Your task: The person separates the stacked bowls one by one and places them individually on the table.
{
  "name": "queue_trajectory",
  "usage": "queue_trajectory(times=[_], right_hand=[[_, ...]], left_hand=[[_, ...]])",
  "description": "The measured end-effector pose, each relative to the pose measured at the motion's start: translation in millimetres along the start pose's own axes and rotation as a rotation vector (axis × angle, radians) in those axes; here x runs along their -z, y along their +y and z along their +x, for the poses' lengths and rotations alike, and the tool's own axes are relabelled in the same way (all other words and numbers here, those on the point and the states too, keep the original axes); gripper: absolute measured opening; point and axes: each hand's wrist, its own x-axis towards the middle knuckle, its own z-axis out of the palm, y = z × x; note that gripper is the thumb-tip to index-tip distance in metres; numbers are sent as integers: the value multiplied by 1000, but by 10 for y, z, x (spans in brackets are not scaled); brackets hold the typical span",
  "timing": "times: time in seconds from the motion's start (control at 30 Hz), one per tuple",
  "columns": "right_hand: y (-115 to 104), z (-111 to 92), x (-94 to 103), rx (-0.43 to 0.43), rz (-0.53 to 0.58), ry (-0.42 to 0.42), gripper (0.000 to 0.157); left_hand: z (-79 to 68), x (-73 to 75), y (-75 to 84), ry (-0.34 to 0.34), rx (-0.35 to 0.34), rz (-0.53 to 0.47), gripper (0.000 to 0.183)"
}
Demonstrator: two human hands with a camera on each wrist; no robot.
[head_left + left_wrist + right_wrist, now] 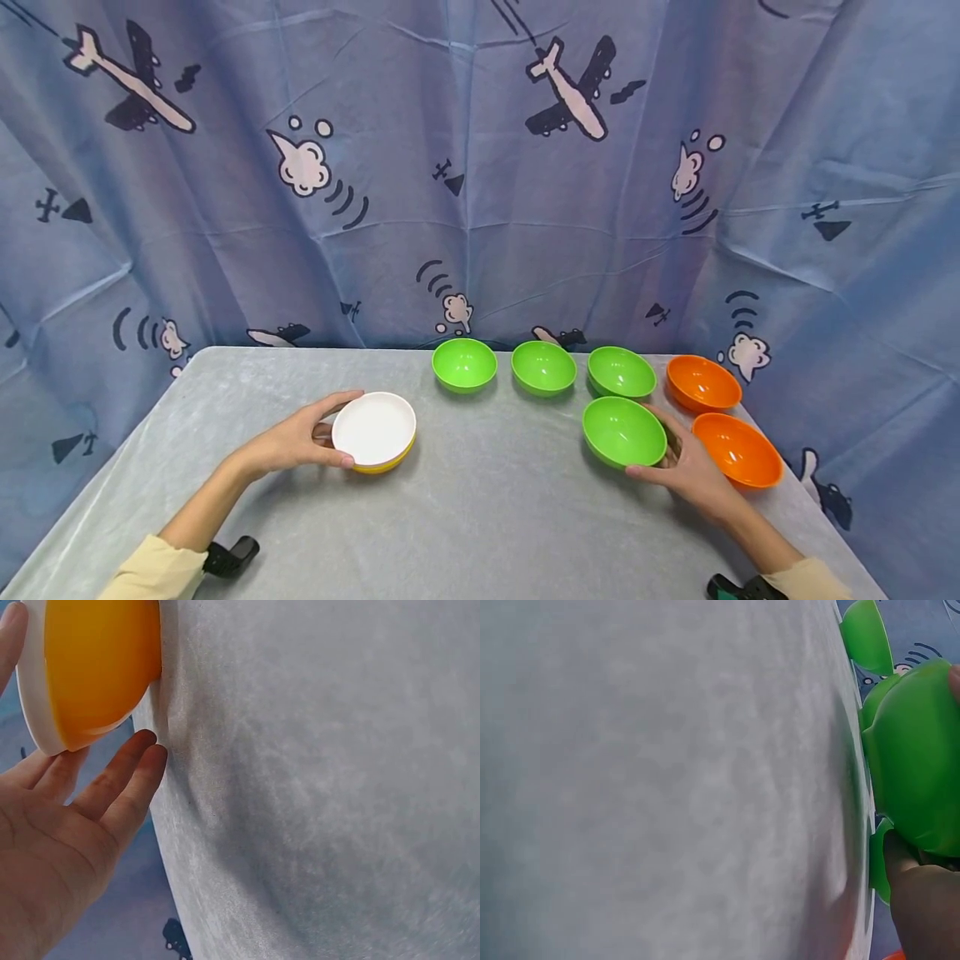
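Note:
My left hand holds a bowl that is white inside and at the rim and yellow outside. Thumb and fingers spread around its left side, and in the left wrist view the yellow base appears to stand on the table. Two fingers there extend below the bowl, apart from it. On the other side my right hand grips a green bowl by its right side, thumb at the near wall, other fingers partly hidden behind. Whether that bowl touches the table is hard to tell.
Along the back edge stand three more green bowls, left, middle and right. Two orange bowls, one farther and one nearer, sit at the right edge beside my right hand. A blue patterned curtain hangs behind the grey-covered table.

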Motion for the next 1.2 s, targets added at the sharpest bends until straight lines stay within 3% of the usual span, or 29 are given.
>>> queue_trajectory(times=[0.23, 0.73, 1.2], right_hand=[[33, -69, 15, -13, 45, 3, 92], [42, -123, 44, -52, -11, 50, 95], [51, -118, 99, -78, 39, 5, 104]], left_hand=[[3, 2, -1, 1, 3, 5, 98], [-10, -12, 29, -1, 17, 8, 98], [-3, -15, 22, -1, 16, 8, 99]])
